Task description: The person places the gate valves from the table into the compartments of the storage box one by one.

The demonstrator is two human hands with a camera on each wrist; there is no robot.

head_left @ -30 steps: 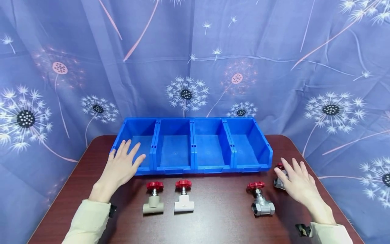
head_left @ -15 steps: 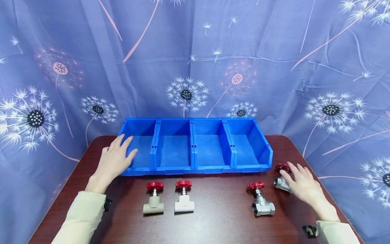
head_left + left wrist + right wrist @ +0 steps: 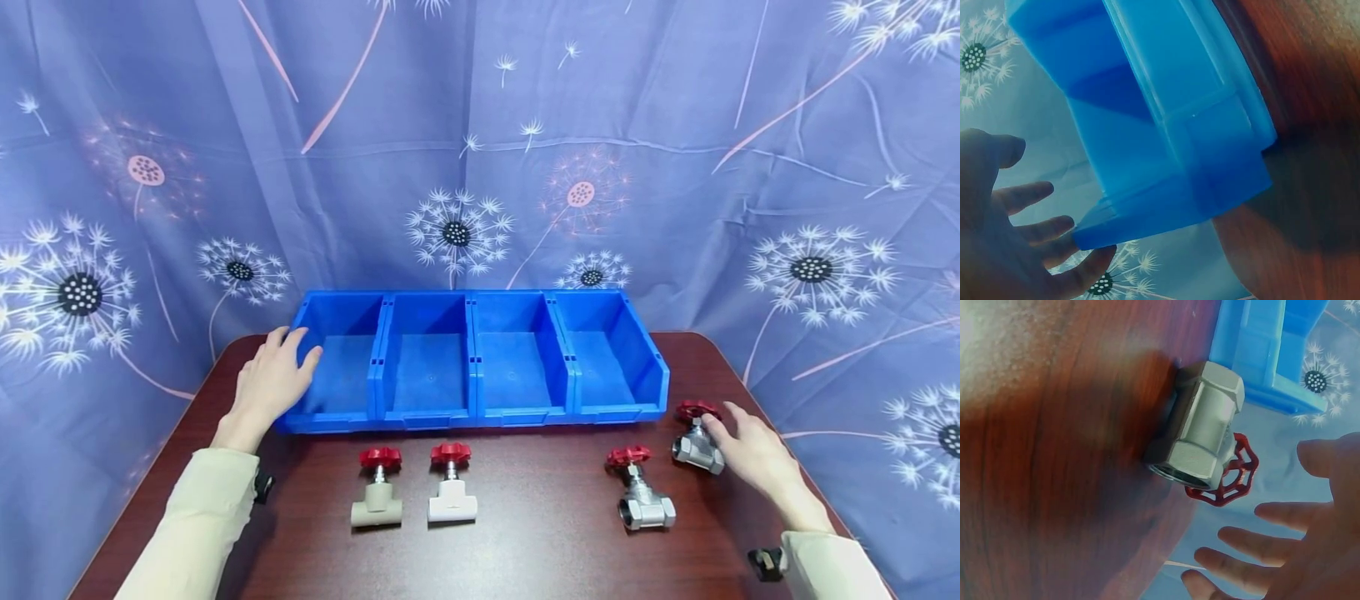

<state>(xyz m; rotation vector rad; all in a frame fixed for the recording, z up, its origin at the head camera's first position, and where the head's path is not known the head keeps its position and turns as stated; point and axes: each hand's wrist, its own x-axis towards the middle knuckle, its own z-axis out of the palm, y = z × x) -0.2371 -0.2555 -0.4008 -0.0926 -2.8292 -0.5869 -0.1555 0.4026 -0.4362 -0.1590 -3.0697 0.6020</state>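
On tbl (image 3: pixel 540 558), 4 valves (image 3: pixel 648 510), 4 bins (image 3: pixel 427 422), L hand (image 3: pixel 268 379), R hand (image 3: pixel 757 454), fingers (image 3: pixel 1257 546) all loose

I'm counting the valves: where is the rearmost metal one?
In the head view, the rearmost metal valve is on the right side of the table, beside the right hand and behind the other metal valve, near the blue bins.

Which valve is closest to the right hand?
The rearmost metal valve, just beside the right hand. The other metal valve sits to its left; the white valve and tan valve are even farther left.
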